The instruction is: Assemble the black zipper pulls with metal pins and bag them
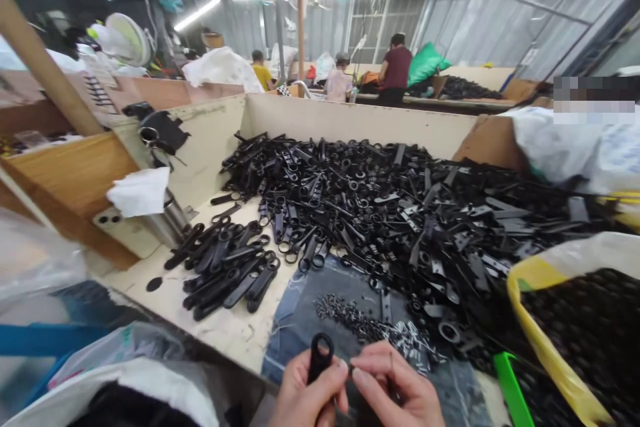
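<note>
My left hand [310,390] is closed round a black ring-ended handle [320,357], its ring pointing up and away from me. Close beside it, my right hand [395,387] is closed in a pinch, with a tiny dark bit at its fingertips that I cannot make out. Just beyond the hands, a dark blue cloth [295,307] bears a scatter of small dark metal pieces [345,313] and shiny silver pins [407,340]. A large heap of black handles and flat parts [360,193] spreads behind the cloth.
A smaller pile of black handles [230,267] lies to the left, near a metal post draped with a white cloth [140,192]. At right are a yellow-edged sack [543,320] of dark pieces and a green tray edge [515,387]. People [397,67] work in the background.
</note>
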`<state>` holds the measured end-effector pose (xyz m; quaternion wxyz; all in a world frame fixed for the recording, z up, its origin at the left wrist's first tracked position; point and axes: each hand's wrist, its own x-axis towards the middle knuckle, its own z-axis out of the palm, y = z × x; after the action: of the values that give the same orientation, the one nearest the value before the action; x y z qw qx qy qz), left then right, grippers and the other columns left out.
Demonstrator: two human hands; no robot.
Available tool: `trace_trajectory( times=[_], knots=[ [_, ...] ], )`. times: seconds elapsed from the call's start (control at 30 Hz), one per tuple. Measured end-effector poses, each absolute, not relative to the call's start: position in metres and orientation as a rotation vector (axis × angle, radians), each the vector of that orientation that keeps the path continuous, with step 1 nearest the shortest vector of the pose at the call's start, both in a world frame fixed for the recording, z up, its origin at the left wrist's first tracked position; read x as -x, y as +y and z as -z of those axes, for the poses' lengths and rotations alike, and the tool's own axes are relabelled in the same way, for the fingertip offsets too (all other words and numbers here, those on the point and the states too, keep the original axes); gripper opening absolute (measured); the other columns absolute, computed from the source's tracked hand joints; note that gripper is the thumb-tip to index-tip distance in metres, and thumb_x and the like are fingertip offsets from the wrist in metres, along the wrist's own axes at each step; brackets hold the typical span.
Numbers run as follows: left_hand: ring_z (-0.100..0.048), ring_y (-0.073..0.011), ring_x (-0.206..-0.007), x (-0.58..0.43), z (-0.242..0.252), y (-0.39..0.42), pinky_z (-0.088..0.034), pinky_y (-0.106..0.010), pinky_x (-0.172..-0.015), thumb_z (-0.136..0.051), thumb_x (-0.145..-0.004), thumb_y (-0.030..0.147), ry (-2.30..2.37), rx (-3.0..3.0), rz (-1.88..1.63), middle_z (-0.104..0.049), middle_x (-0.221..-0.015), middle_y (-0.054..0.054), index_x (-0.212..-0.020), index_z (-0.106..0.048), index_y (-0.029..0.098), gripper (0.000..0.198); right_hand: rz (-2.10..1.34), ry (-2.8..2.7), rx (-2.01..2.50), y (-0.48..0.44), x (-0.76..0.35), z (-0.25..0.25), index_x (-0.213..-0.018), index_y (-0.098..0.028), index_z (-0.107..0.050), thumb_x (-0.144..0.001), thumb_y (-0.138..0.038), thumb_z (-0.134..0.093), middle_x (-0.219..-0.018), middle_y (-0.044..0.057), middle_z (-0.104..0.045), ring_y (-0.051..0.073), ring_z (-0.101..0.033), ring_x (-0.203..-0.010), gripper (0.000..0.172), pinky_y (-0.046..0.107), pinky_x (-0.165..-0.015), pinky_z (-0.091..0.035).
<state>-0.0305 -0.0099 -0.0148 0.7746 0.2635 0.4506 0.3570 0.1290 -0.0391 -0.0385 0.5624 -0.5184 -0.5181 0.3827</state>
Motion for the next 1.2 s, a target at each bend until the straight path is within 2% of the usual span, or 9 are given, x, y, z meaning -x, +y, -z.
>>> trace_trajectory(
  times=[0.13,0.33,0.43,0.57,0.7,0.8,1.0,1.13,1.2],
  knots=[
    [-0.031,0.0021,-0.031,0.029,0.014,-0.012,-0.014,-0.016,-0.037,-0.090,-0.053,0.072,1.022,-0.636,-0.777,-0.063,-0.049,0.002,-0.065,-0.064,0.015,0.064,-0.892,-1.303,1.213,-0.041,-0.136,0.038,-0.089,-0.028,-0.083,-0.092,-0.035,-0.075,-0.082,0.002,-0.069,0.011,-0.056,-0.054,0.011,0.020,-0.052,-0.047],
    [-0.029,0.0005,-0.035,0.030,0.017,-0.014,-0.013,-0.017,-0.038,-0.087,-0.060,0.072,1.106,-0.806,-0.792,-0.062,-0.050,0.002,-0.065,-0.067,0.015,0.060,-0.803,-1.496,1.143,-0.038,-0.141,0.024,-0.094,-0.027,-0.083,-0.093,-0.023,-0.071,-0.084,0.002,-0.069,0.010,-0.056,-0.052,0.013,0.018,-0.048,-0.044],
    [-0.029,0.0000,-0.036,0.029,0.018,-0.015,-0.014,-0.017,-0.037,-0.087,-0.063,0.068,1.104,-0.844,-0.811,-0.062,-0.052,0.002,-0.066,-0.068,0.015,0.056,-0.816,-1.515,1.166,-0.037,-0.142,0.016,-0.090,-0.026,-0.083,-0.092,-0.023,-0.071,-0.083,0.002,-0.069,0.009,-0.055,-0.051,0.012,0.018,-0.048,-0.043],
    [-0.028,0.0013,-0.035,0.022,0.017,-0.016,-0.015,-0.015,-0.038,-0.092,-0.059,0.061,1.096,-0.709,-0.846,-0.059,-0.049,0.005,-0.067,-0.067,0.015,0.054,-0.805,-1.371,1.245,-0.041,-0.138,0.020,-0.086,-0.026,-0.081,-0.090,-0.030,-0.076,-0.074,-0.001,-0.068,0.010,-0.053,-0.051,0.008,0.018,-0.047,-0.042],
    [-0.031,0.0022,-0.030,0.016,0.018,-0.015,-0.016,-0.014,-0.035,-0.094,-0.052,0.064,1.068,-0.580,-0.824,-0.062,-0.049,0.005,-0.071,-0.068,0.014,0.060,-0.760,-1.385,1.272,-0.047,-0.137,0.032,-0.089,-0.025,-0.080,-0.095,-0.028,-0.072,-0.075,0.000,-0.070,0.012,-0.058,-0.055,0.011,0.019,-0.050,-0.045],
    [-0.032,0.0019,-0.029,0.014,0.020,-0.015,-0.018,-0.014,-0.034,-0.094,-0.051,0.067,1.045,-0.552,-0.791,-0.061,-0.049,0.005,-0.068,-0.067,0.015,0.061,-0.676,-1.454,1.237,-0.049,-0.138,0.037,-0.100,-0.026,-0.081,-0.095,-0.020,-0.070,-0.082,0.002,-0.073,0.014,-0.065,-0.061,0.013,0.020,-0.054,-0.050],
    [-0.029,-0.0013,-0.029,0.015,0.025,-0.015,-0.018,-0.015,-0.034,-0.091,-0.052,0.070,1.003,-0.544,-0.689,-0.038,-0.031,0.010,-0.050,-0.059,0.017,0.063,-0.488,-1.549,1.114,-0.051,-0.140,0.036,-0.115,-0.025,-0.078,-0.094,-0.010,-0.069,-0.084,0.003,-0.073,0.015,-0.070,-0.064,0.028,0.021,-0.055,-0.056],
    [-0.030,-0.0017,-0.029,0.015,0.025,-0.016,-0.019,-0.016,-0.035,-0.090,-0.056,0.069,1.007,-0.528,-0.677,-0.039,-0.032,0.010,-0.051,-0.061,0.017,0.060,-0.446,-1.596,1.099,-0.051,-0.140,0.033,-0.114,-0.023,-0.077,-0.094,-0.007,-0.067,-0.083,0.004,-0.073,0.015,-0.069,-0.064,0.028,0.021,-0.054,-0.056],
    [-0.034,-0.0018,-0.030,0.015,0.023,-0.017,-0.021,-0.016,-0.035,-0.091,-0.057,0.066,1.010,-0.515,-0.680,-0.047,-0.037,0.009,-0.053,-0.063,0.016,0.057,-0.431,-1.613,1.089,-0.051,-0.141,0.034,-0.114,-0.023,-0.076,-0.094,-0.006,-0.067,-0.083,0.005,-0.073,0.015,-0.069,-0.065,0.028,0.022,-0.055,-0.057]
  ],
)
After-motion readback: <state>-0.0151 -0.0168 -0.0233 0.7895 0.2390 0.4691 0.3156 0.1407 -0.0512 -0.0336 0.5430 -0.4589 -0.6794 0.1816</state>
